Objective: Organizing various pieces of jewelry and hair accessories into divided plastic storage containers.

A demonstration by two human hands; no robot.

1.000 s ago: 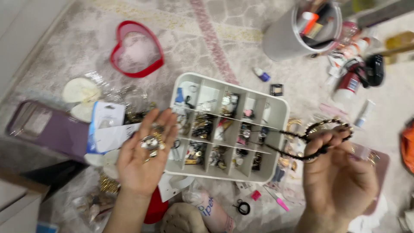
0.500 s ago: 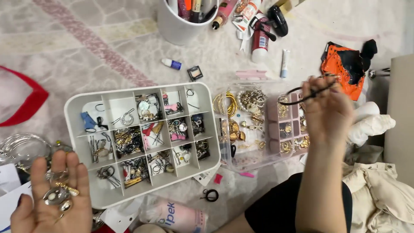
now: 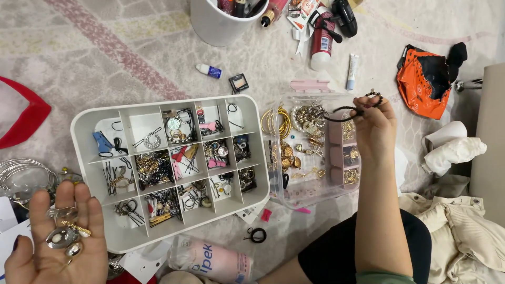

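Observation:
My left hand [image 3: 60,236] lies palm up at the lower left, with several rings and small gold and silver jewellery pieces [image 3: 64,231] resting on it. My right hand [image 3: 374,129] is shut on a black beaded necklace [image 3: 347,109], which hangs over a clear plastic jewellery box [image 3: 315,152] full of gold pieces. Between the hands stands a white compartment tray [image 3: 79,123] holding hairpins, earrings and chains.
A white cup of cosmetics [image 3: 223,21], tubes [image 3: 320,44], a small blue-capped bottle [image 3: 209,70] and an orange-black cloth [image 3: 427,79] lie on the patterned carpet behind. A pink packet [image 3: 210,260], a black hair tie [image 3: 257,235], bangles [image 3: 23,176] and a beige garment [image 3: 463,236] are near me.
My right hand has moved left and lowered the black necklace over the clear box. My left hand holds its jewellery still. The view shifted slightly.

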